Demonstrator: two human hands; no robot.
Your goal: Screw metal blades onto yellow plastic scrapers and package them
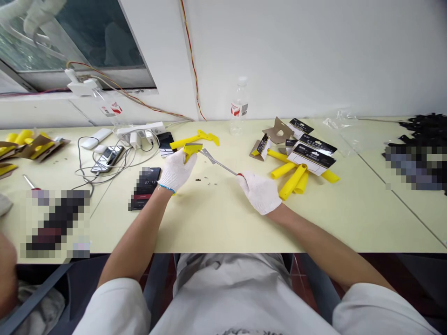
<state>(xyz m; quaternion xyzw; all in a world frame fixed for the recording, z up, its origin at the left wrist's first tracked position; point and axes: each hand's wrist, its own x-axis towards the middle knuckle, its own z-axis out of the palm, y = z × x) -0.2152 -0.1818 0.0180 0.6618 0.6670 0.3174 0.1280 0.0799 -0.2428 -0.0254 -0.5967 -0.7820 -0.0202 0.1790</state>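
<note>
My left hand, in a white knit glove, is closed around a yellow plastic scraper, its wide head pointing up and right. My right hand, gloved too, grips a screwdriver with a long metal shaft and a bit of red at the handle. By the shaft's far end, just right of the scraper head, is a flat silver metal piece; whether it touches the tip I cannot tell. Another yellow scraper lies behind my left hand. Tiny screws and a small black part lie on the table between my hands.
Yellow handles and black-and-white packaging cards lie at right, with black parts beyond. A plastic bottle stands at the wall. Phones, cables and a power strip lie left. Another person's arm shows at far left.
</note>
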